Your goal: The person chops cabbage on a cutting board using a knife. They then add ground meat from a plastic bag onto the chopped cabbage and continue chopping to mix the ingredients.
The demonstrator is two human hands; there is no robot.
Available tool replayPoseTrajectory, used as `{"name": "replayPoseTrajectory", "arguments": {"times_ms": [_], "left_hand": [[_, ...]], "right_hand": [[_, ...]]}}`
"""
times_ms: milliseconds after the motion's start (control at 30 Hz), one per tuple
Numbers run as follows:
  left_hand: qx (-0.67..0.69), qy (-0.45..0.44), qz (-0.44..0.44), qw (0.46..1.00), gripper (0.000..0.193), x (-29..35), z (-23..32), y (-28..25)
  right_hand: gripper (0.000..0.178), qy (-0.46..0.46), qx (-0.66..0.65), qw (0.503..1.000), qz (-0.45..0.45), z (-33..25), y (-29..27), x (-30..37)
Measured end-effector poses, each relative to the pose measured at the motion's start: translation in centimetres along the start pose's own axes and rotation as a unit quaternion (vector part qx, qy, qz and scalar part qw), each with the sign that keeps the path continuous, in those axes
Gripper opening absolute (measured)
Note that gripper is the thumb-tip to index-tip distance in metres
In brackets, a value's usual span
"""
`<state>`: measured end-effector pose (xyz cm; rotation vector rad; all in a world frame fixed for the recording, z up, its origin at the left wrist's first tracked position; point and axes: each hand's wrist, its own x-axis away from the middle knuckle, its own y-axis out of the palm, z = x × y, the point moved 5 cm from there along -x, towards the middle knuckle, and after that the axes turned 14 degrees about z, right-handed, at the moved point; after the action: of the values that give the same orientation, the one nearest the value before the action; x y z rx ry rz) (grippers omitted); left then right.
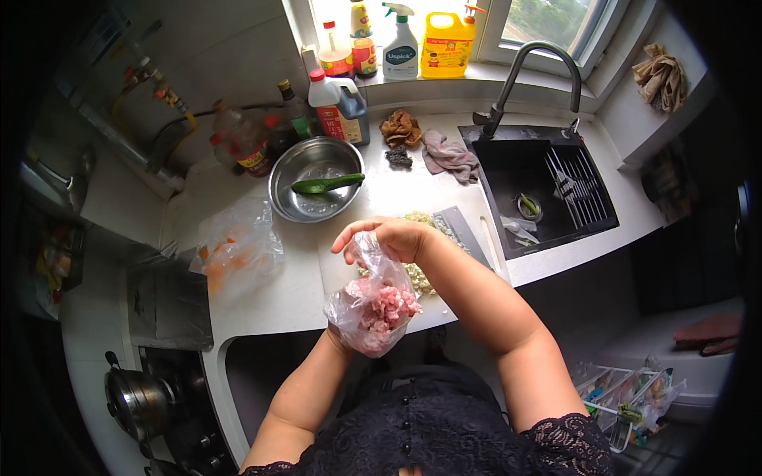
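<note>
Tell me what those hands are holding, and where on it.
A clear bag of raw meat: right hand at its gathered top, left hand, mostly hidden, supporting it from below.

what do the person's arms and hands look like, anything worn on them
The right hand is ungloved, with no watch or bracelet showing; the left hand is mostly hidden. Both forearms are bare, below short sleeves of black, openwork lace.

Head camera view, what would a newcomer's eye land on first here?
Probably the pink chopped meat in a clear plastic bag, near the middle of the picture, with the right hand at its top. Next might come the long green vegetable in the metal bowl farther back to the left, then the bright yellow jug by the window.
</note>
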<state>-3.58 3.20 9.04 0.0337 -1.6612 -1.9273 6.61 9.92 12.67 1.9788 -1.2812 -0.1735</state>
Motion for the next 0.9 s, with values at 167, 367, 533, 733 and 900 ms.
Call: {"name": "replayPoseTrajectory", "arguments": {"times_ms": [167,367,533,733,900], "left_hand": [[0.039,-0.062,-0.003,0.997,0.044,-0.7,-0.8,0.3],[0.079,-0.063,-0.056,0.993,0.062,-2.6,0.6,-1.0],[0.008,-0.047,0.027,0.998,0.055,-4.3,1.1,-2.8],[-0.134,-0.046,0.206,0.968,0.041,-6.5,1.9,-2.9],[-0.283,0.038,0.265,0.921,0.038,-7.8,3.3,-1.9]], "right_hand": [[0.009,0.055,0.250,0.966,0.034,-2.4,-0.5,-2.0],[0.017,0.104,0.413,0.874,0.233,-0.8,-4.0,-5.0],[0.029,0.085,0.654,0.719,0.219,-1.4,-5.4,-7.0],[0.024,0.027,0.707,0.650,0.277,-4.2,-5.4,-7.9],[0.040,0.007,0.621,0.753,0.220,-5.5,-6.7,-5.2]]}}
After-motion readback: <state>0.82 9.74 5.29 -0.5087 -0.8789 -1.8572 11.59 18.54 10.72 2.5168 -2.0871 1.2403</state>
